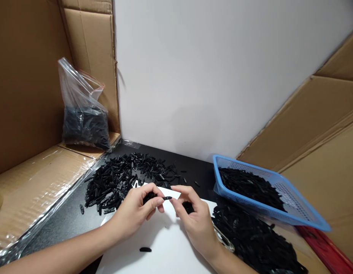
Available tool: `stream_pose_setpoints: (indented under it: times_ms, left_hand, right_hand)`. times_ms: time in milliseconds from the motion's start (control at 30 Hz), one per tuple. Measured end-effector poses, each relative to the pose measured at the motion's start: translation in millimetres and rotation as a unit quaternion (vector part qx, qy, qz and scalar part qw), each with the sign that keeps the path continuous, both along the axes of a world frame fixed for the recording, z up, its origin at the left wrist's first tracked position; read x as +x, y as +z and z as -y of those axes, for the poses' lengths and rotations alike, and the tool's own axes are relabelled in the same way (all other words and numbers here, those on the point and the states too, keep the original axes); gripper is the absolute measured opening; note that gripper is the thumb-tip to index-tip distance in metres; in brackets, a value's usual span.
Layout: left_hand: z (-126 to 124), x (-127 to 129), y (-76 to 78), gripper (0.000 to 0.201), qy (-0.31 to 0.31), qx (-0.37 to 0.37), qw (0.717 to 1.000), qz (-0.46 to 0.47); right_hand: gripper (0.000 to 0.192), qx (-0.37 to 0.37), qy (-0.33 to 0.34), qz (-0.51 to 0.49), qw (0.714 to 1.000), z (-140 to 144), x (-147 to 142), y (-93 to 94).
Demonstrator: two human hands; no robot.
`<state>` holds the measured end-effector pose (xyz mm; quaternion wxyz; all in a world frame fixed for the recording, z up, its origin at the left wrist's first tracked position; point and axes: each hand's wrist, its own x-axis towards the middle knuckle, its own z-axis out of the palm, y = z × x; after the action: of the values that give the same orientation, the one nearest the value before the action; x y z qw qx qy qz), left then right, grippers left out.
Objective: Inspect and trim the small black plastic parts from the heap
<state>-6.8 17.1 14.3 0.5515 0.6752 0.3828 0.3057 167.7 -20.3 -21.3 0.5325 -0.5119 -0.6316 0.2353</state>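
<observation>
Over a white sheet, my left hand pinches a thin black strip between thumb and forefinger. More black pieces are tucked inside its curled fingers. The fingertips of my right hand meet the strip's other end; whether they grip it I cannot tell. A dark clump of black pieces sits within the curl of that hand. One loose black strip lies on the sheet below my hands. The exact kind of these strips is unclear.
A heap of black strips lies behind my left hand. To the right stand a blue basket with black strips and a dark pile; metal scissors handles poke out there. A zip bag leans on cardboard.
</observation>
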Motion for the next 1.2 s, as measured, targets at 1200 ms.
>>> stream_pose_setpoints:
  times_ms: [1200]
  left_hand:
    - [-2, -3, -4.5, 0.02, 0.018, 0.167, 0.984, -0.053]
  right_hand:
    - [0.027, -0.176, 0.084, -0.191, 0.962, 5, -9, 5.9]
